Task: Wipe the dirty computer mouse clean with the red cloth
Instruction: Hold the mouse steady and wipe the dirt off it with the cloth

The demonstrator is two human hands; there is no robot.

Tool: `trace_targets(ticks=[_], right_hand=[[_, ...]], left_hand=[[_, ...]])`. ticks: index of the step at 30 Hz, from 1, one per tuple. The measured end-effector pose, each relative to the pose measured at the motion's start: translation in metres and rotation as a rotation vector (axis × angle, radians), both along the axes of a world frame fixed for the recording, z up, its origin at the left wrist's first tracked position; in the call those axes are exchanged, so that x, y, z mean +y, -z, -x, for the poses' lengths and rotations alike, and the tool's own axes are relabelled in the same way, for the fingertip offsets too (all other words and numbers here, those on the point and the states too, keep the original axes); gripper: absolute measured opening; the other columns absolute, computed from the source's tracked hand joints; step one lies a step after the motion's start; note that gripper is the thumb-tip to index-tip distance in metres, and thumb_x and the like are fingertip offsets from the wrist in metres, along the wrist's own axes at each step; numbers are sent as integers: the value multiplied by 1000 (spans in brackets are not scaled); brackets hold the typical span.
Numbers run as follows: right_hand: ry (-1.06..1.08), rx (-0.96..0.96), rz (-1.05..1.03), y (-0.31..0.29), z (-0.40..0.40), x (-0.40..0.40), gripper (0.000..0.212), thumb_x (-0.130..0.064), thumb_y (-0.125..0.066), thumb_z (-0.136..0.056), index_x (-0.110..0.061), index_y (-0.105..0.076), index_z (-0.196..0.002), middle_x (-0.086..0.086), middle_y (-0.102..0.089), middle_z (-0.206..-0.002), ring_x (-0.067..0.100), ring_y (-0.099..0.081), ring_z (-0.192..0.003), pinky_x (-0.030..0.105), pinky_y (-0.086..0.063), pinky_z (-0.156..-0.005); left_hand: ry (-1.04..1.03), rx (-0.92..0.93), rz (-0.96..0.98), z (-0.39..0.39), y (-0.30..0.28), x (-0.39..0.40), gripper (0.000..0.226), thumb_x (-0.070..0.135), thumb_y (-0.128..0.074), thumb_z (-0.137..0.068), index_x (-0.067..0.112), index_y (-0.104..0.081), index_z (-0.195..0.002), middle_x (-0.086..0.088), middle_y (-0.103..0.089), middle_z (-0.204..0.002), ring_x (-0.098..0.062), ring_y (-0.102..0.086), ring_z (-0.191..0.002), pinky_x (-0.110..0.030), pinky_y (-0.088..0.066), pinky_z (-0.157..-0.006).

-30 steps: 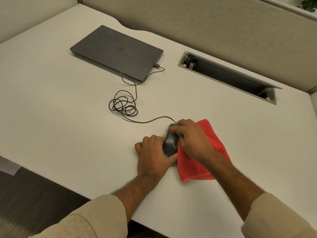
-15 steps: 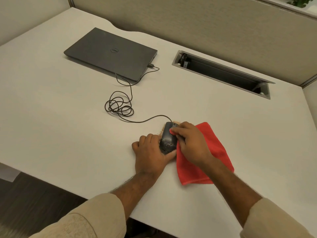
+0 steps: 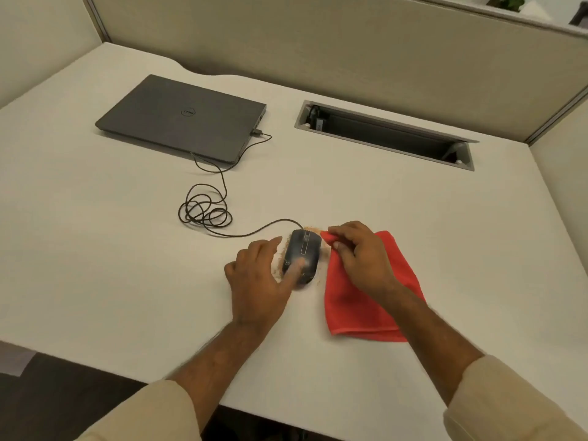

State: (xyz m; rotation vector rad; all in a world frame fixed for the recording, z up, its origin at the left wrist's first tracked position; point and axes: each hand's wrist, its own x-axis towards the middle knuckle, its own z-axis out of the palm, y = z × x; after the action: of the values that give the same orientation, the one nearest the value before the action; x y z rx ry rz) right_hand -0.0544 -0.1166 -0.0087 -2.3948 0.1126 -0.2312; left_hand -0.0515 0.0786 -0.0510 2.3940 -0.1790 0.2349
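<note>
A dark wired computer mouse (image 3: 304, 249) lies on the white desk (image 3: 95, 265), dusty at its rear, with brownish crumbs scattered around it. My left hand (image 3: 259, 278) rests against the mouse's left side, thumb laid over its rear part. Just right of the mouse, my right hand (image 3: 359, 254) pinches the top corner of the red cloth (image 3: 359, 310). Most of the cloth lies flat on the desk under and behind that hand. The cloth's pinched corner sits beside the mouse's front right edge.
The mouse cable (image 3: 203, 211) coils on the desk and runs to a closed dark laptop (image 3: 181, 117) at the back left. An open cable trough (image 3: 385, 135) is set in the desk at the back right. Partition walls (image 3: 318, 43) enclose the desk; its front edge is near my forearms.
My right hand has come off the top of the mouse and moved right with the cloth corner, uncovering the mouse. My left hand has shifted, its thumb now over the mouse's rear.
</note>
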Motion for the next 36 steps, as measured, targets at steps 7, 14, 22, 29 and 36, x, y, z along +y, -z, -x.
trace_targets(ticks=[7,14,22,29,36], right_hand=[[12,66,51,8,-17,0,29,-2,-59,-86,-10,-69,-113,4,-63,-102,16,-58,-97,18,-40,-86],[-16,50,33,12,-20,13,25,-2,-59,-87,-10,-72,-107,8,-62,-97,23,-58,-94,33,-46,-86],[-25,0,40,8,22,38,27,-3,-58,-90,-14,-72,-109,0,-63,-96,18,-59,-89,29,-47,-80],[97,-57,-33,2,39,43,27,1,-62,-87,-14,-74,-105,-2,-68,-97,7,-62,-90,18,-47,-83],[230,-13,7,13,39,65,31,5,-60,-85,-6,-69,-112,8,-69,-101,20,-63,-93,25,-46,-89]], left_hand=[[671,-100,-372,-82,-35,17,44,10,-55,-95,33,-61,-132,13,-58,-138,-22,-54,-115,-40,-41,-87],[887,-107,-596,-108,-29,16,37,29,-58,-97,42,-59,-132,25,-56,-137,-15,-48,-115,-31,-25,-79],[955,-135,-596,-122,-33,15,30,39,-67,-90,45,-67,-120,21,-63,-126,-15,-50,-112,-36,-24,-81],[1042,-125,-621,-136,-32,10,30,46,-67,-89,46,-67,-118,21,-62,-123,-11,-45,-113,-34,-17,-78],[1063,-124,-613,-140,-30,8,30,47,-67,-89,46,-67,-118,21,-63,-121,-11,-45,-112,-35,-15,-77]])
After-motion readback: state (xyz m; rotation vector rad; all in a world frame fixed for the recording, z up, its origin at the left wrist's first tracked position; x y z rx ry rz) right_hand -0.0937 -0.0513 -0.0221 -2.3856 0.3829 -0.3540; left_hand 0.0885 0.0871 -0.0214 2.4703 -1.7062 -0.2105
